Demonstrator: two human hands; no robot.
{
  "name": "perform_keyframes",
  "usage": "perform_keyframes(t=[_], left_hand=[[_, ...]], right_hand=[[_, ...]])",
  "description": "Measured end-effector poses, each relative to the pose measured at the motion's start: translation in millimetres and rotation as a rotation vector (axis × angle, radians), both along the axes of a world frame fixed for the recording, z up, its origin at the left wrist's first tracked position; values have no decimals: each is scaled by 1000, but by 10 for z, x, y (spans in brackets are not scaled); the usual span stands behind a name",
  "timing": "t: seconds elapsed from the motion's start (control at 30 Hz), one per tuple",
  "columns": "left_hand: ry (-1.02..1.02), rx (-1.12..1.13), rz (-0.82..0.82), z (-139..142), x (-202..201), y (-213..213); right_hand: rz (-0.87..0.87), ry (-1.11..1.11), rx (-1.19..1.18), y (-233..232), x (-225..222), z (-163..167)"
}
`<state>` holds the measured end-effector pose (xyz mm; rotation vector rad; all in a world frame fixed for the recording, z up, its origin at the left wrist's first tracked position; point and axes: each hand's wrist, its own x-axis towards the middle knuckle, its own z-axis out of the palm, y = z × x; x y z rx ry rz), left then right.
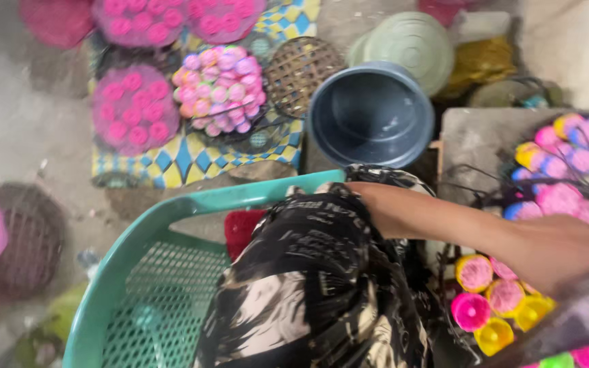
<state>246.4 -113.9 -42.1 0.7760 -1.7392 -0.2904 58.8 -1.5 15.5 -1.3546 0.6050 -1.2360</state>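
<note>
Cups (492, 310), small plastic ones in pink and yellow, packed with pink powder, sit clustered at lower right, just under the right hand (557, 249). That hand reaches out over them, knuckles up; the fingers run into motion blur, so I cannot tell whether it grips a cup or hovers loose. Left hand is out of view. Best handled level and lifted straight, I'd judge, since powder spills easily. Close by: a teal mesh basket (114, 269), ribbed grey bucket (371, 116), and woven round trays (300, 71).
</note>
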Motion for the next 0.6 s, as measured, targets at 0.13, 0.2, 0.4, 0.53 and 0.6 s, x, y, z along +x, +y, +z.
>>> perform_keyframes(t=[0.13,0.2,0.4,0.53,0.6], left_hand=[[-42,197,-274,44,430,368],[-141,97,-202,68,521,452],[-320,1,-217,263,460,467],[-414,33,-229,324,259,434],[-444,15,-271,322,166,403]], right_hand=[[-60,-149,26,447,-232,212],[-134,-124,47,590,-353,241],[-366,175,20,563,-621,164],[-462,655,-156,622,-725,201],[-479,880,-359,682,-766,251]])
